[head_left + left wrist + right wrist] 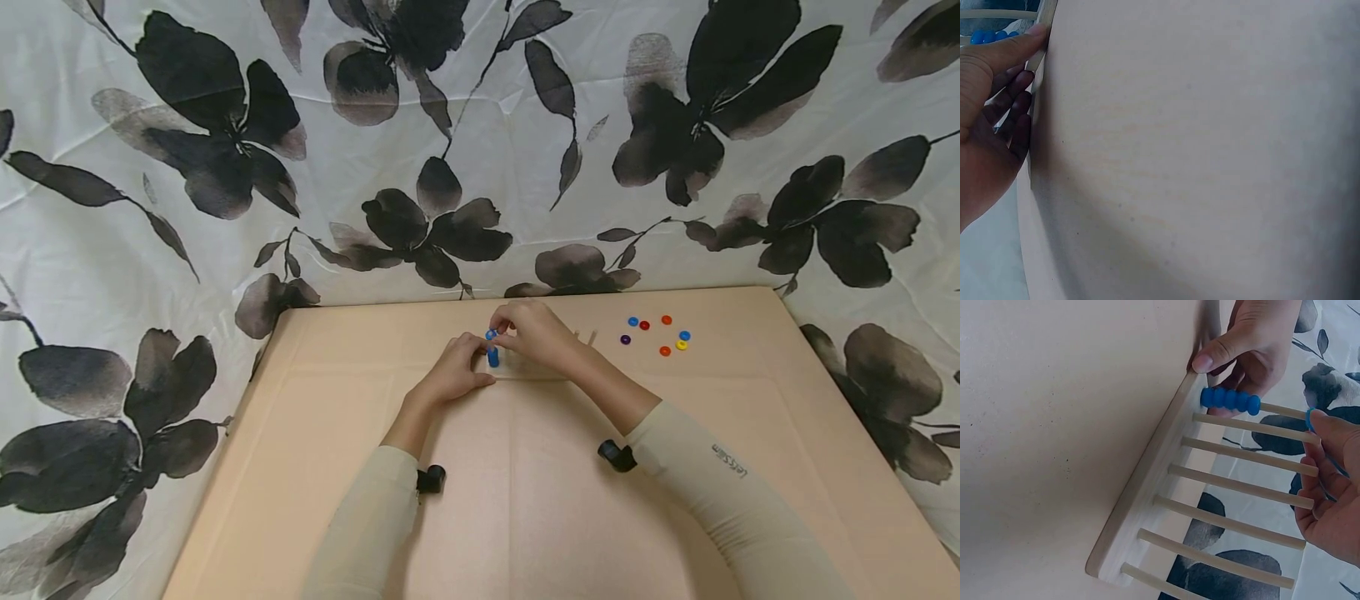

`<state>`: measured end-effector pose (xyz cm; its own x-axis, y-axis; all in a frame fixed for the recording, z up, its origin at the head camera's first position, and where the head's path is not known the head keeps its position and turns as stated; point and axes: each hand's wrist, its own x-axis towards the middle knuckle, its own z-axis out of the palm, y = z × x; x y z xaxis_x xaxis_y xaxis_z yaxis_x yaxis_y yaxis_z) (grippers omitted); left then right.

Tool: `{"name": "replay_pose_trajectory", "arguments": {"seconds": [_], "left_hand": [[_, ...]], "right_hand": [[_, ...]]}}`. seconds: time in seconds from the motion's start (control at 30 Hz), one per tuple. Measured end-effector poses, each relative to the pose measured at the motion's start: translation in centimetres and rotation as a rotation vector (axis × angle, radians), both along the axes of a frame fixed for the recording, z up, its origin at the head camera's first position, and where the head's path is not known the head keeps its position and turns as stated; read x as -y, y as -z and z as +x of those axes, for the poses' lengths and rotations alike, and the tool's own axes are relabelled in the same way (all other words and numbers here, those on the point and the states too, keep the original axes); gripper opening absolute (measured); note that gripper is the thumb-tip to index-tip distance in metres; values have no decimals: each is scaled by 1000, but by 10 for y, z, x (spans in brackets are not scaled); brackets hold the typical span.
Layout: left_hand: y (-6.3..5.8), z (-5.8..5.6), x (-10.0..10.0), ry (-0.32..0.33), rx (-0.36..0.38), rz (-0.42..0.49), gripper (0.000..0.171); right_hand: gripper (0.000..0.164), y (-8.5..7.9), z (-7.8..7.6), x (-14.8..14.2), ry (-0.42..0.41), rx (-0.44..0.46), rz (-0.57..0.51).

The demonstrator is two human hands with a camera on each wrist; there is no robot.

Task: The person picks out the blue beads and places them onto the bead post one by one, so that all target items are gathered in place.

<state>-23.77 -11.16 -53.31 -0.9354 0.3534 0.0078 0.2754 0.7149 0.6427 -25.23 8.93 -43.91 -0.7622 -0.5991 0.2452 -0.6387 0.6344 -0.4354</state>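
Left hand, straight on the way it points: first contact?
Base, most likely: the thumb of the left hand appears to touch its end. The stacked blue rings are close by; exact depth is unclear.

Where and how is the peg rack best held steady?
Likely the base, at the end with the blue beads: come in low from the left, thumb and fingers across its width. The pegs rise from its top, so a low grip leaves them clear. The left hand grips there.
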Motion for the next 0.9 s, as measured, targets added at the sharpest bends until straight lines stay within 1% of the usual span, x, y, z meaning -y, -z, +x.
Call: {"name": "replay_pose_trajectory", "arguments": {"seconds": [0.17, 0.33, 0.5, 0.7, 0.9], "left_hand": [[1, 0, 0, -5, -10, -6, 54], [1, 1, -1, -8, -6, -5, 54], [-2, 2, 0, -21, 21, -6, 55], [-4, 1, -2, -26, 38, -3, 55], [-3, 0, -3, -27, 47, 3, 57]], "right_hand": [[14, 1, 1, -3, 28, 30, 14], [21, -3, 6, -11, 62, 82, -18], [24, -6, 7, -27, 74, 66, -61], [24, -5, 12, -50, 95, 36, -101], [25, -2, 18, -80, 152, 49, -119]]}}
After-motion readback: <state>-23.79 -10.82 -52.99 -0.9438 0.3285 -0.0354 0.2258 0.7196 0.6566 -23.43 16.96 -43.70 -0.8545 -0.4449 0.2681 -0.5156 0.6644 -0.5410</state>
